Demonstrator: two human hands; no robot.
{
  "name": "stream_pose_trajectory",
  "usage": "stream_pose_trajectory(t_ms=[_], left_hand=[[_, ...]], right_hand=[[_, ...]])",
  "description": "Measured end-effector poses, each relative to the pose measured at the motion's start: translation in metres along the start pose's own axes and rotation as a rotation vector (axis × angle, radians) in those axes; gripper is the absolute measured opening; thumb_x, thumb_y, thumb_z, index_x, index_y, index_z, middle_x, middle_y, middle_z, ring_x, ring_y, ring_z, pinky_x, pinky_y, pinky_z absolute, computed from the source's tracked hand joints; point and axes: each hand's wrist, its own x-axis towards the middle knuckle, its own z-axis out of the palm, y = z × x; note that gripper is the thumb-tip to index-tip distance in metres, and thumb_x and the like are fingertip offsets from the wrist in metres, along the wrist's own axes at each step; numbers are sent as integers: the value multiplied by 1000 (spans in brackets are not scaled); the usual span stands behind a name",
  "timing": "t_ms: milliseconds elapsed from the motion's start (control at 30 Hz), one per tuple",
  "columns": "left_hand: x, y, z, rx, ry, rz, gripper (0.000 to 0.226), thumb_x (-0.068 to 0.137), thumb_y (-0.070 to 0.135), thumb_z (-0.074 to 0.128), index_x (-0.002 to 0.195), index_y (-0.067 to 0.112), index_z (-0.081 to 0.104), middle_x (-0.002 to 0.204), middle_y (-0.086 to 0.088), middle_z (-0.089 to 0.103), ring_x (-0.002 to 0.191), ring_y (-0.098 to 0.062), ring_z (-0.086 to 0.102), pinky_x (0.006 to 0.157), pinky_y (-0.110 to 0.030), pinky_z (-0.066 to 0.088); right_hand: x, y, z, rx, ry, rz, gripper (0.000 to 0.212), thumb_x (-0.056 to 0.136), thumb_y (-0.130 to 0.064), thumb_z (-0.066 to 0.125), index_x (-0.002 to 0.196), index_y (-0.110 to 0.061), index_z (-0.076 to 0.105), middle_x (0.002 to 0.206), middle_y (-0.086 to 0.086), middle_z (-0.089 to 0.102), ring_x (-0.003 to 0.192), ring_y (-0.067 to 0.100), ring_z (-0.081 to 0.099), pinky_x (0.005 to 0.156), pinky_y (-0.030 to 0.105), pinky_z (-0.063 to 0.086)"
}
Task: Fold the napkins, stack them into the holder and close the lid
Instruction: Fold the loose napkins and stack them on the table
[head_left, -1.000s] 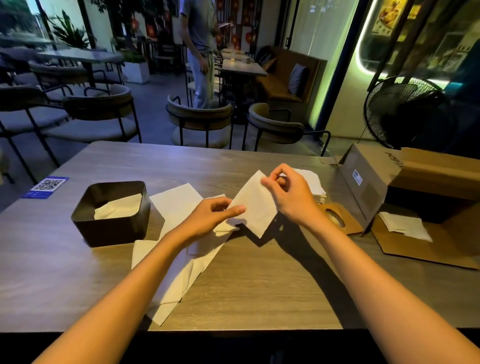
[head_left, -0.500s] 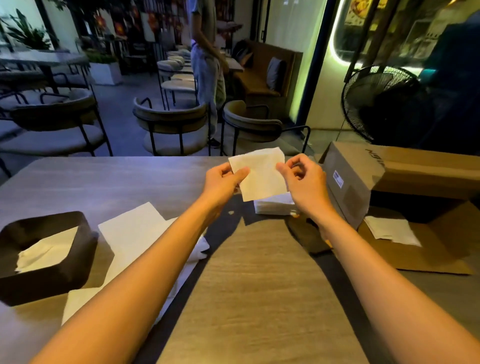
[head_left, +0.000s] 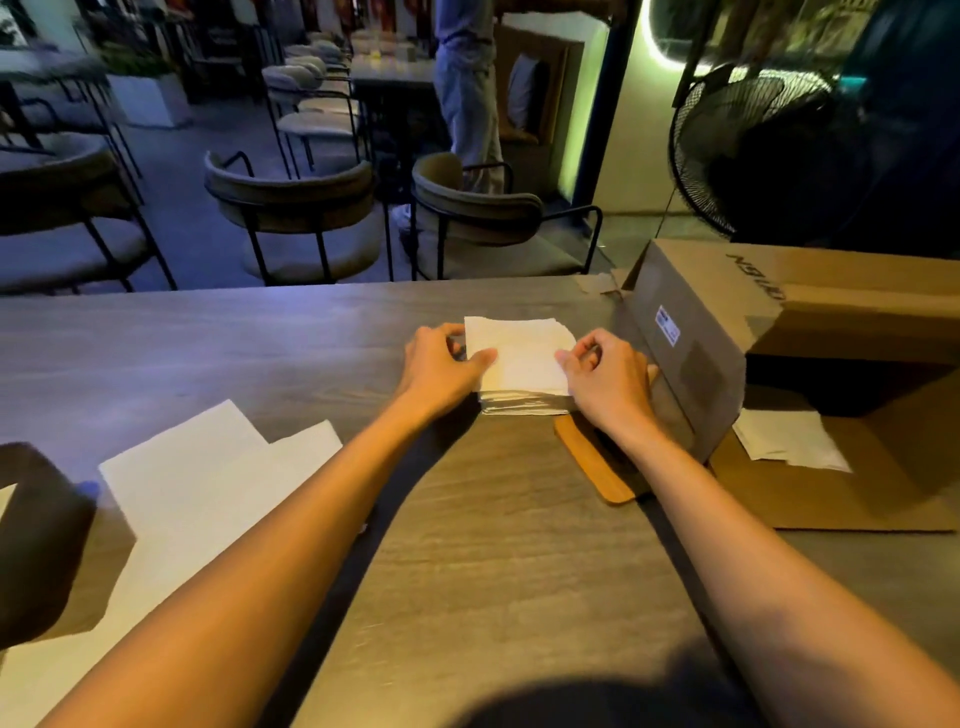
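Bare grey wooden table (head_left: 519, 561) lies open before us, the brown cardboard box (head_left: 727, 322) crowding the right, while our left hand (head_left: 441, 371) and right hand (head_left: 605, 382) pinch the folded white napkin (head_left: 519, 353) atop the napkin stack (head_left: 524, 402) between them

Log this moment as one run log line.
step: laying folded napkin on stack | left hand: pinching napkin | right hand: pinching napkin | lid: off, on table
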Motion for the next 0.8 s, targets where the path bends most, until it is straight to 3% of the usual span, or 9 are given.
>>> stream_pose_trajectory(t_ms=[133,233,333,400,533,667,733,800], left_hand=[[-18,-4,-24,18,3,-29,65,89,44,68,145,18,46,131,-6,52,114,-15,53,91,-28,46],[-48,-10,-50,69,21,-1,53,88,47,68,134,22,57,121,-2,57,113,-16,56,87,-27,45],[-82,-28,-79,157,140,11,43,85,51,72,120,25,67,108,3,68,104,-15,63,92,-32,48],[-101,-39,-104,322,152,-57,42,87,55,67,119,29,69,113,4,71,110,-17,62,100,-37,41],[-136,-72,-142,510,109,-95,42,88,58,61,122,34,64,126,4,62,125,-21,51,97,-43,33],[-163,-86,-159,522,27,-65,40,92,50,62,129,36,59,140,5,49,135,-19,38,107,-43,29],[-169,-87,-164,478,18,-11,32,92,47,63,122,37,62,137,8,52,133,-17,39,108,-42,30],[-174,-85,-165,430,14,14,20,91,43,65,111,38,64,131,9,55,129,-16,44,109,-43,33]], right_hand=[[-19,-24,-11,-50,95,-67,15,95,-41,66,96,-29,56,97,-3,64,106,24,55,83,38,27],[-45,-53,-13,-42,132,-194,15,96,-36,66,101,-28,55,97,-4,56,101,17,47,84,35,26],[-78,-80,2,14,29,-292,14,95,-37,68,94,-28,57,87,-6,56,96,19,50,82,37,31],[-104,-97,19,21,-104,-353,14,96,-40,66,91,-30,57,85,-6,59,96,21,52,80,36,32],[-154,-121,58,-67,-398,-364,22,97,-46,61,102,-25,65,109,-1,67,113,24,53,97,40,36],[-177,-139,81,-81,-466,-317,19,96,-43,64,98,-24,67,114,2,65,121,28,47,104,42,33],[-179,-144,84,-52,-495,-255,16,95,-38,67,90,-23,68,109,2,67,119,27,50,104,44,39],[-177,-147,84,32,-530,-206,15,95,-34,68,85,-23,67,95,-1,70,105,26,61,96,47,50]])
